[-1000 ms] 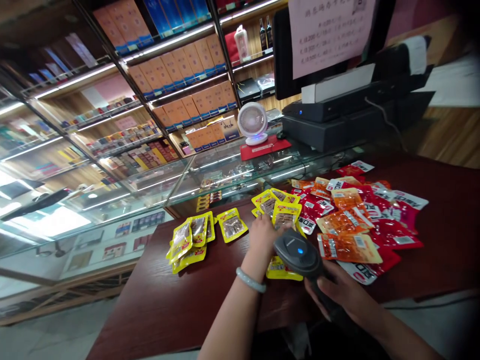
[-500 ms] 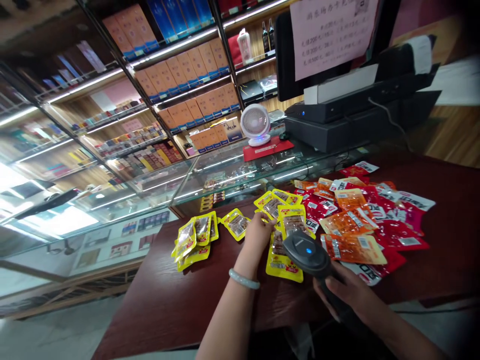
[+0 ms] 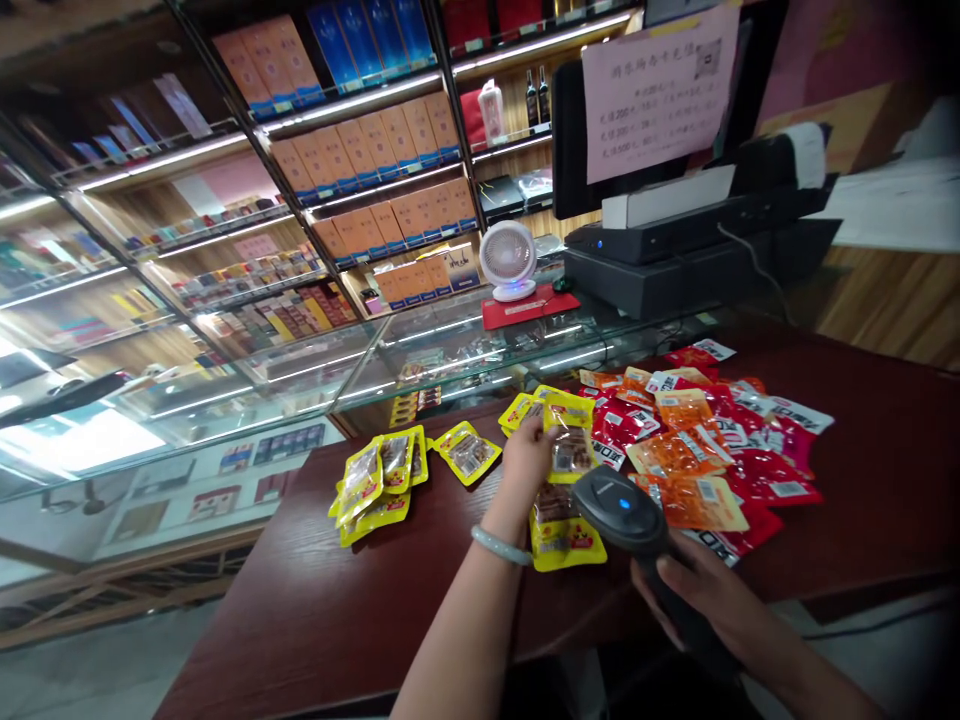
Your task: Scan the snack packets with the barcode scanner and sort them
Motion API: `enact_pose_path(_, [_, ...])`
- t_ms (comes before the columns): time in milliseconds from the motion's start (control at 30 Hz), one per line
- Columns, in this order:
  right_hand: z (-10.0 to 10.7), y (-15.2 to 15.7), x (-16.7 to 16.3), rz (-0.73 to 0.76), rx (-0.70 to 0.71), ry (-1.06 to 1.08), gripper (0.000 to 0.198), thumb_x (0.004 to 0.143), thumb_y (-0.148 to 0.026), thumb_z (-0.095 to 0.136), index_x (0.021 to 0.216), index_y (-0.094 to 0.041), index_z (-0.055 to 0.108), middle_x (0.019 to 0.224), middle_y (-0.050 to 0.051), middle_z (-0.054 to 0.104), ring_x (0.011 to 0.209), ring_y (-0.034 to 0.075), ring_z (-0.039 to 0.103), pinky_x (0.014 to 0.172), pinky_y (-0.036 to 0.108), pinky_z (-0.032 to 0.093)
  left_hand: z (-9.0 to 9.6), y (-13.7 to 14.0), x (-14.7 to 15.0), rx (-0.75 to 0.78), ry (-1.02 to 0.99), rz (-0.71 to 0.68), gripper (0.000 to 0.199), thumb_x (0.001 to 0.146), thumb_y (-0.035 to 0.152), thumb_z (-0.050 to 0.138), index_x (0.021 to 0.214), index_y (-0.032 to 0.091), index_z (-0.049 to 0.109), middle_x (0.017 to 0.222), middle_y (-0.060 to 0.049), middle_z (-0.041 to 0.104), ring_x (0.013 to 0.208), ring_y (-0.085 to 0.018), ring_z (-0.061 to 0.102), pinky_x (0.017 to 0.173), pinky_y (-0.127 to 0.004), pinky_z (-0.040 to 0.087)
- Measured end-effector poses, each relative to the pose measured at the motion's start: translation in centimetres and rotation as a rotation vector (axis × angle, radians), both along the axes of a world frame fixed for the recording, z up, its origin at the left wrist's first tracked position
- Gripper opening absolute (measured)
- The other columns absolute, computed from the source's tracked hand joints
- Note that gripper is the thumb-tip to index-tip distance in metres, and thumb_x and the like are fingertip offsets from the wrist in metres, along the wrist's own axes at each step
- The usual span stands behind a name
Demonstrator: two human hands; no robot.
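Note:
My left hand (image 3: 529, 455), with a pale bangle on the wrist, pinches the left edge of a yellow snack packet (image 3: 572, 440) that has a clear window. More yellow packets (image 3: 566, 540) lie under and behind it. My right hand (image 3: 694, 575) is wrapped round the handle of a black barcode scanner (image 3: 619, 505), its head pointing toward the held packet and a blue light showing on top. A single yellow packet (image 3: 466, 452) lies left of my left hand, and beyond it sits a stacked pile of yellow packets (image 3: 375, 485).
Red packets (image 3: 772, 475) and orange packets (image 3: 682, 450) are heaped on the right of the dark wooden table (image 3: 300, 600). Behind stand a glass display counter (image 3: 442, 335), a small white fan (image 3: 508, 255), a black register (image 3: 675, 260) and shelves of boxes (image 3: 367, 145).
My left hand has raised the yellow packet slightly and turned it. The scanner stays in my right hand, almost in the same place. The camera view has shifted a little.

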State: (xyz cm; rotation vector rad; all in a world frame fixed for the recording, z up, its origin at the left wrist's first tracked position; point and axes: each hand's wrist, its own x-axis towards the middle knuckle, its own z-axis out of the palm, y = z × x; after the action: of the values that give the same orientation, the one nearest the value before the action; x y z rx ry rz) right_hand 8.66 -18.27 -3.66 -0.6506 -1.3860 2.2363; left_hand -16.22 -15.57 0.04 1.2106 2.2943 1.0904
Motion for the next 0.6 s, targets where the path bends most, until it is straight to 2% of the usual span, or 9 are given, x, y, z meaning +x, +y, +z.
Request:
enact_pose_path(100, [0.4,0.0,-0.2,0.047,0.015,0.003,0.050,0.077,-0.064,0.070,0.088,-0.019,0.052,0.058,-0.005,0.054,0.039,0.007,0.046,0.037,0.017,0.038,-0.3,-1.5,-1.4,0.195,-0.084,0.037,0.018,0.084,0.036,0.058,0.084,0.020,0.066,0.076,0.001,0.064,0.073,-0.014,0.057,0.068,-0.023,0.042])
enact_pose_path(167, [0.7,-0.1,-0.7,0.087,0.009,0.007,0.050,0.078,-0.064,0.070,0.092,-0.019,0.053,0.060,-0.004,0.056,0.040,0.007,0.048,0.039,0.018,0.040,-0.4,-2.4,-2.3,0.267,-0.110,0.047,0.019,0.084,0.037,0.057,0.082,0.019,0.064,0.075,0.002,0.063,0.071,-0.012,0.055,0.067,-0.022,0.042])
enact_pose_path(300, [1.3,-0.6,-2.4,0.203,0.032,0.064,0.046,0.082,-0.061,0.067,0.094,-0.019,0.054,0.061,-0.005,0.054,0.041,0.007,0.046,0.039,0.017,0.038,-0.6,-4.3,-3.8,0.269,-0.095,0.132,0.027,0.084,0.044,0.056,0.076,0.019,0.061,0.068,0.002,0.058,0.065,-0.012,0.051,0.060,-0.022,0.041])
enact_pose_path(400, [1.4,-1.1,-3.5,0.251,0.040,0.086,0.046,0.082,-0.060,0.068,0.097,-0.018,0.055,0.061,-0.005,0.053,0.040,0.006,0.044,0.040,0.018,0.038,-0.2,-6.4,-5.3,0.231,-0.065,0.210,0.029,0.084,0.047,0.056,0.077,0.020,0.061,0.069,0.001,0.059,0.068,-0.014,0.054,0.063,-0.023,0.044])
enact_pose_path(500, [1.0,-1.3,-3.8,0.273,0.013,0.076,0.053,0.078,-0.062,0.070,0.103,-0.018,0.057,0.063,-0.005,0.054,0.041,0.006,0.044,0.040,0.018,0.039,1.2,-9.1,-6.9,0.160,0.138,0.380,0.024,0.085,0.044,0.056,0.084,0.020,0.061,0.078,-0.002,0.063,0.079,-0.018,0.059,0.075,-0.029,0.048])
enact_pose_path(567, [0.6,-1.3,-3.8,0.276,-0.006,0.053,0.055,0.077,-0.062,0.072,0.106,-0.018,0.057,0.064,-0.004,0.055,0.043,0.007,0.046,0.041,0.018,0.040,2.3,-10.5,-7.3,0.120,0.390,0.527,0.025,0.084,0.039,0.059,0.099,0.019,0.062,0.097,-0.008,0.066,0.098,-0.025,0.059,0.090,-0.038,0.046])
enact_pose_path(600, [0.4,-1.3,-3.8,0.273,-0.013,0.044,0.056,0.077,-0.062,0.072,0.107,-0.018,0.058,0.064,-0.004,0.056,0.043,0.007,0.047,0.042,0.018,0.041,2.8,-10.8,-7.2,0.101,0.503,0.554,0.030,0.084,0.037,0.060,0.108,0.019,0.061,0.108,-0.011,0.065,0.108,-0.028,0.057,0.097,-0.042,0.043])
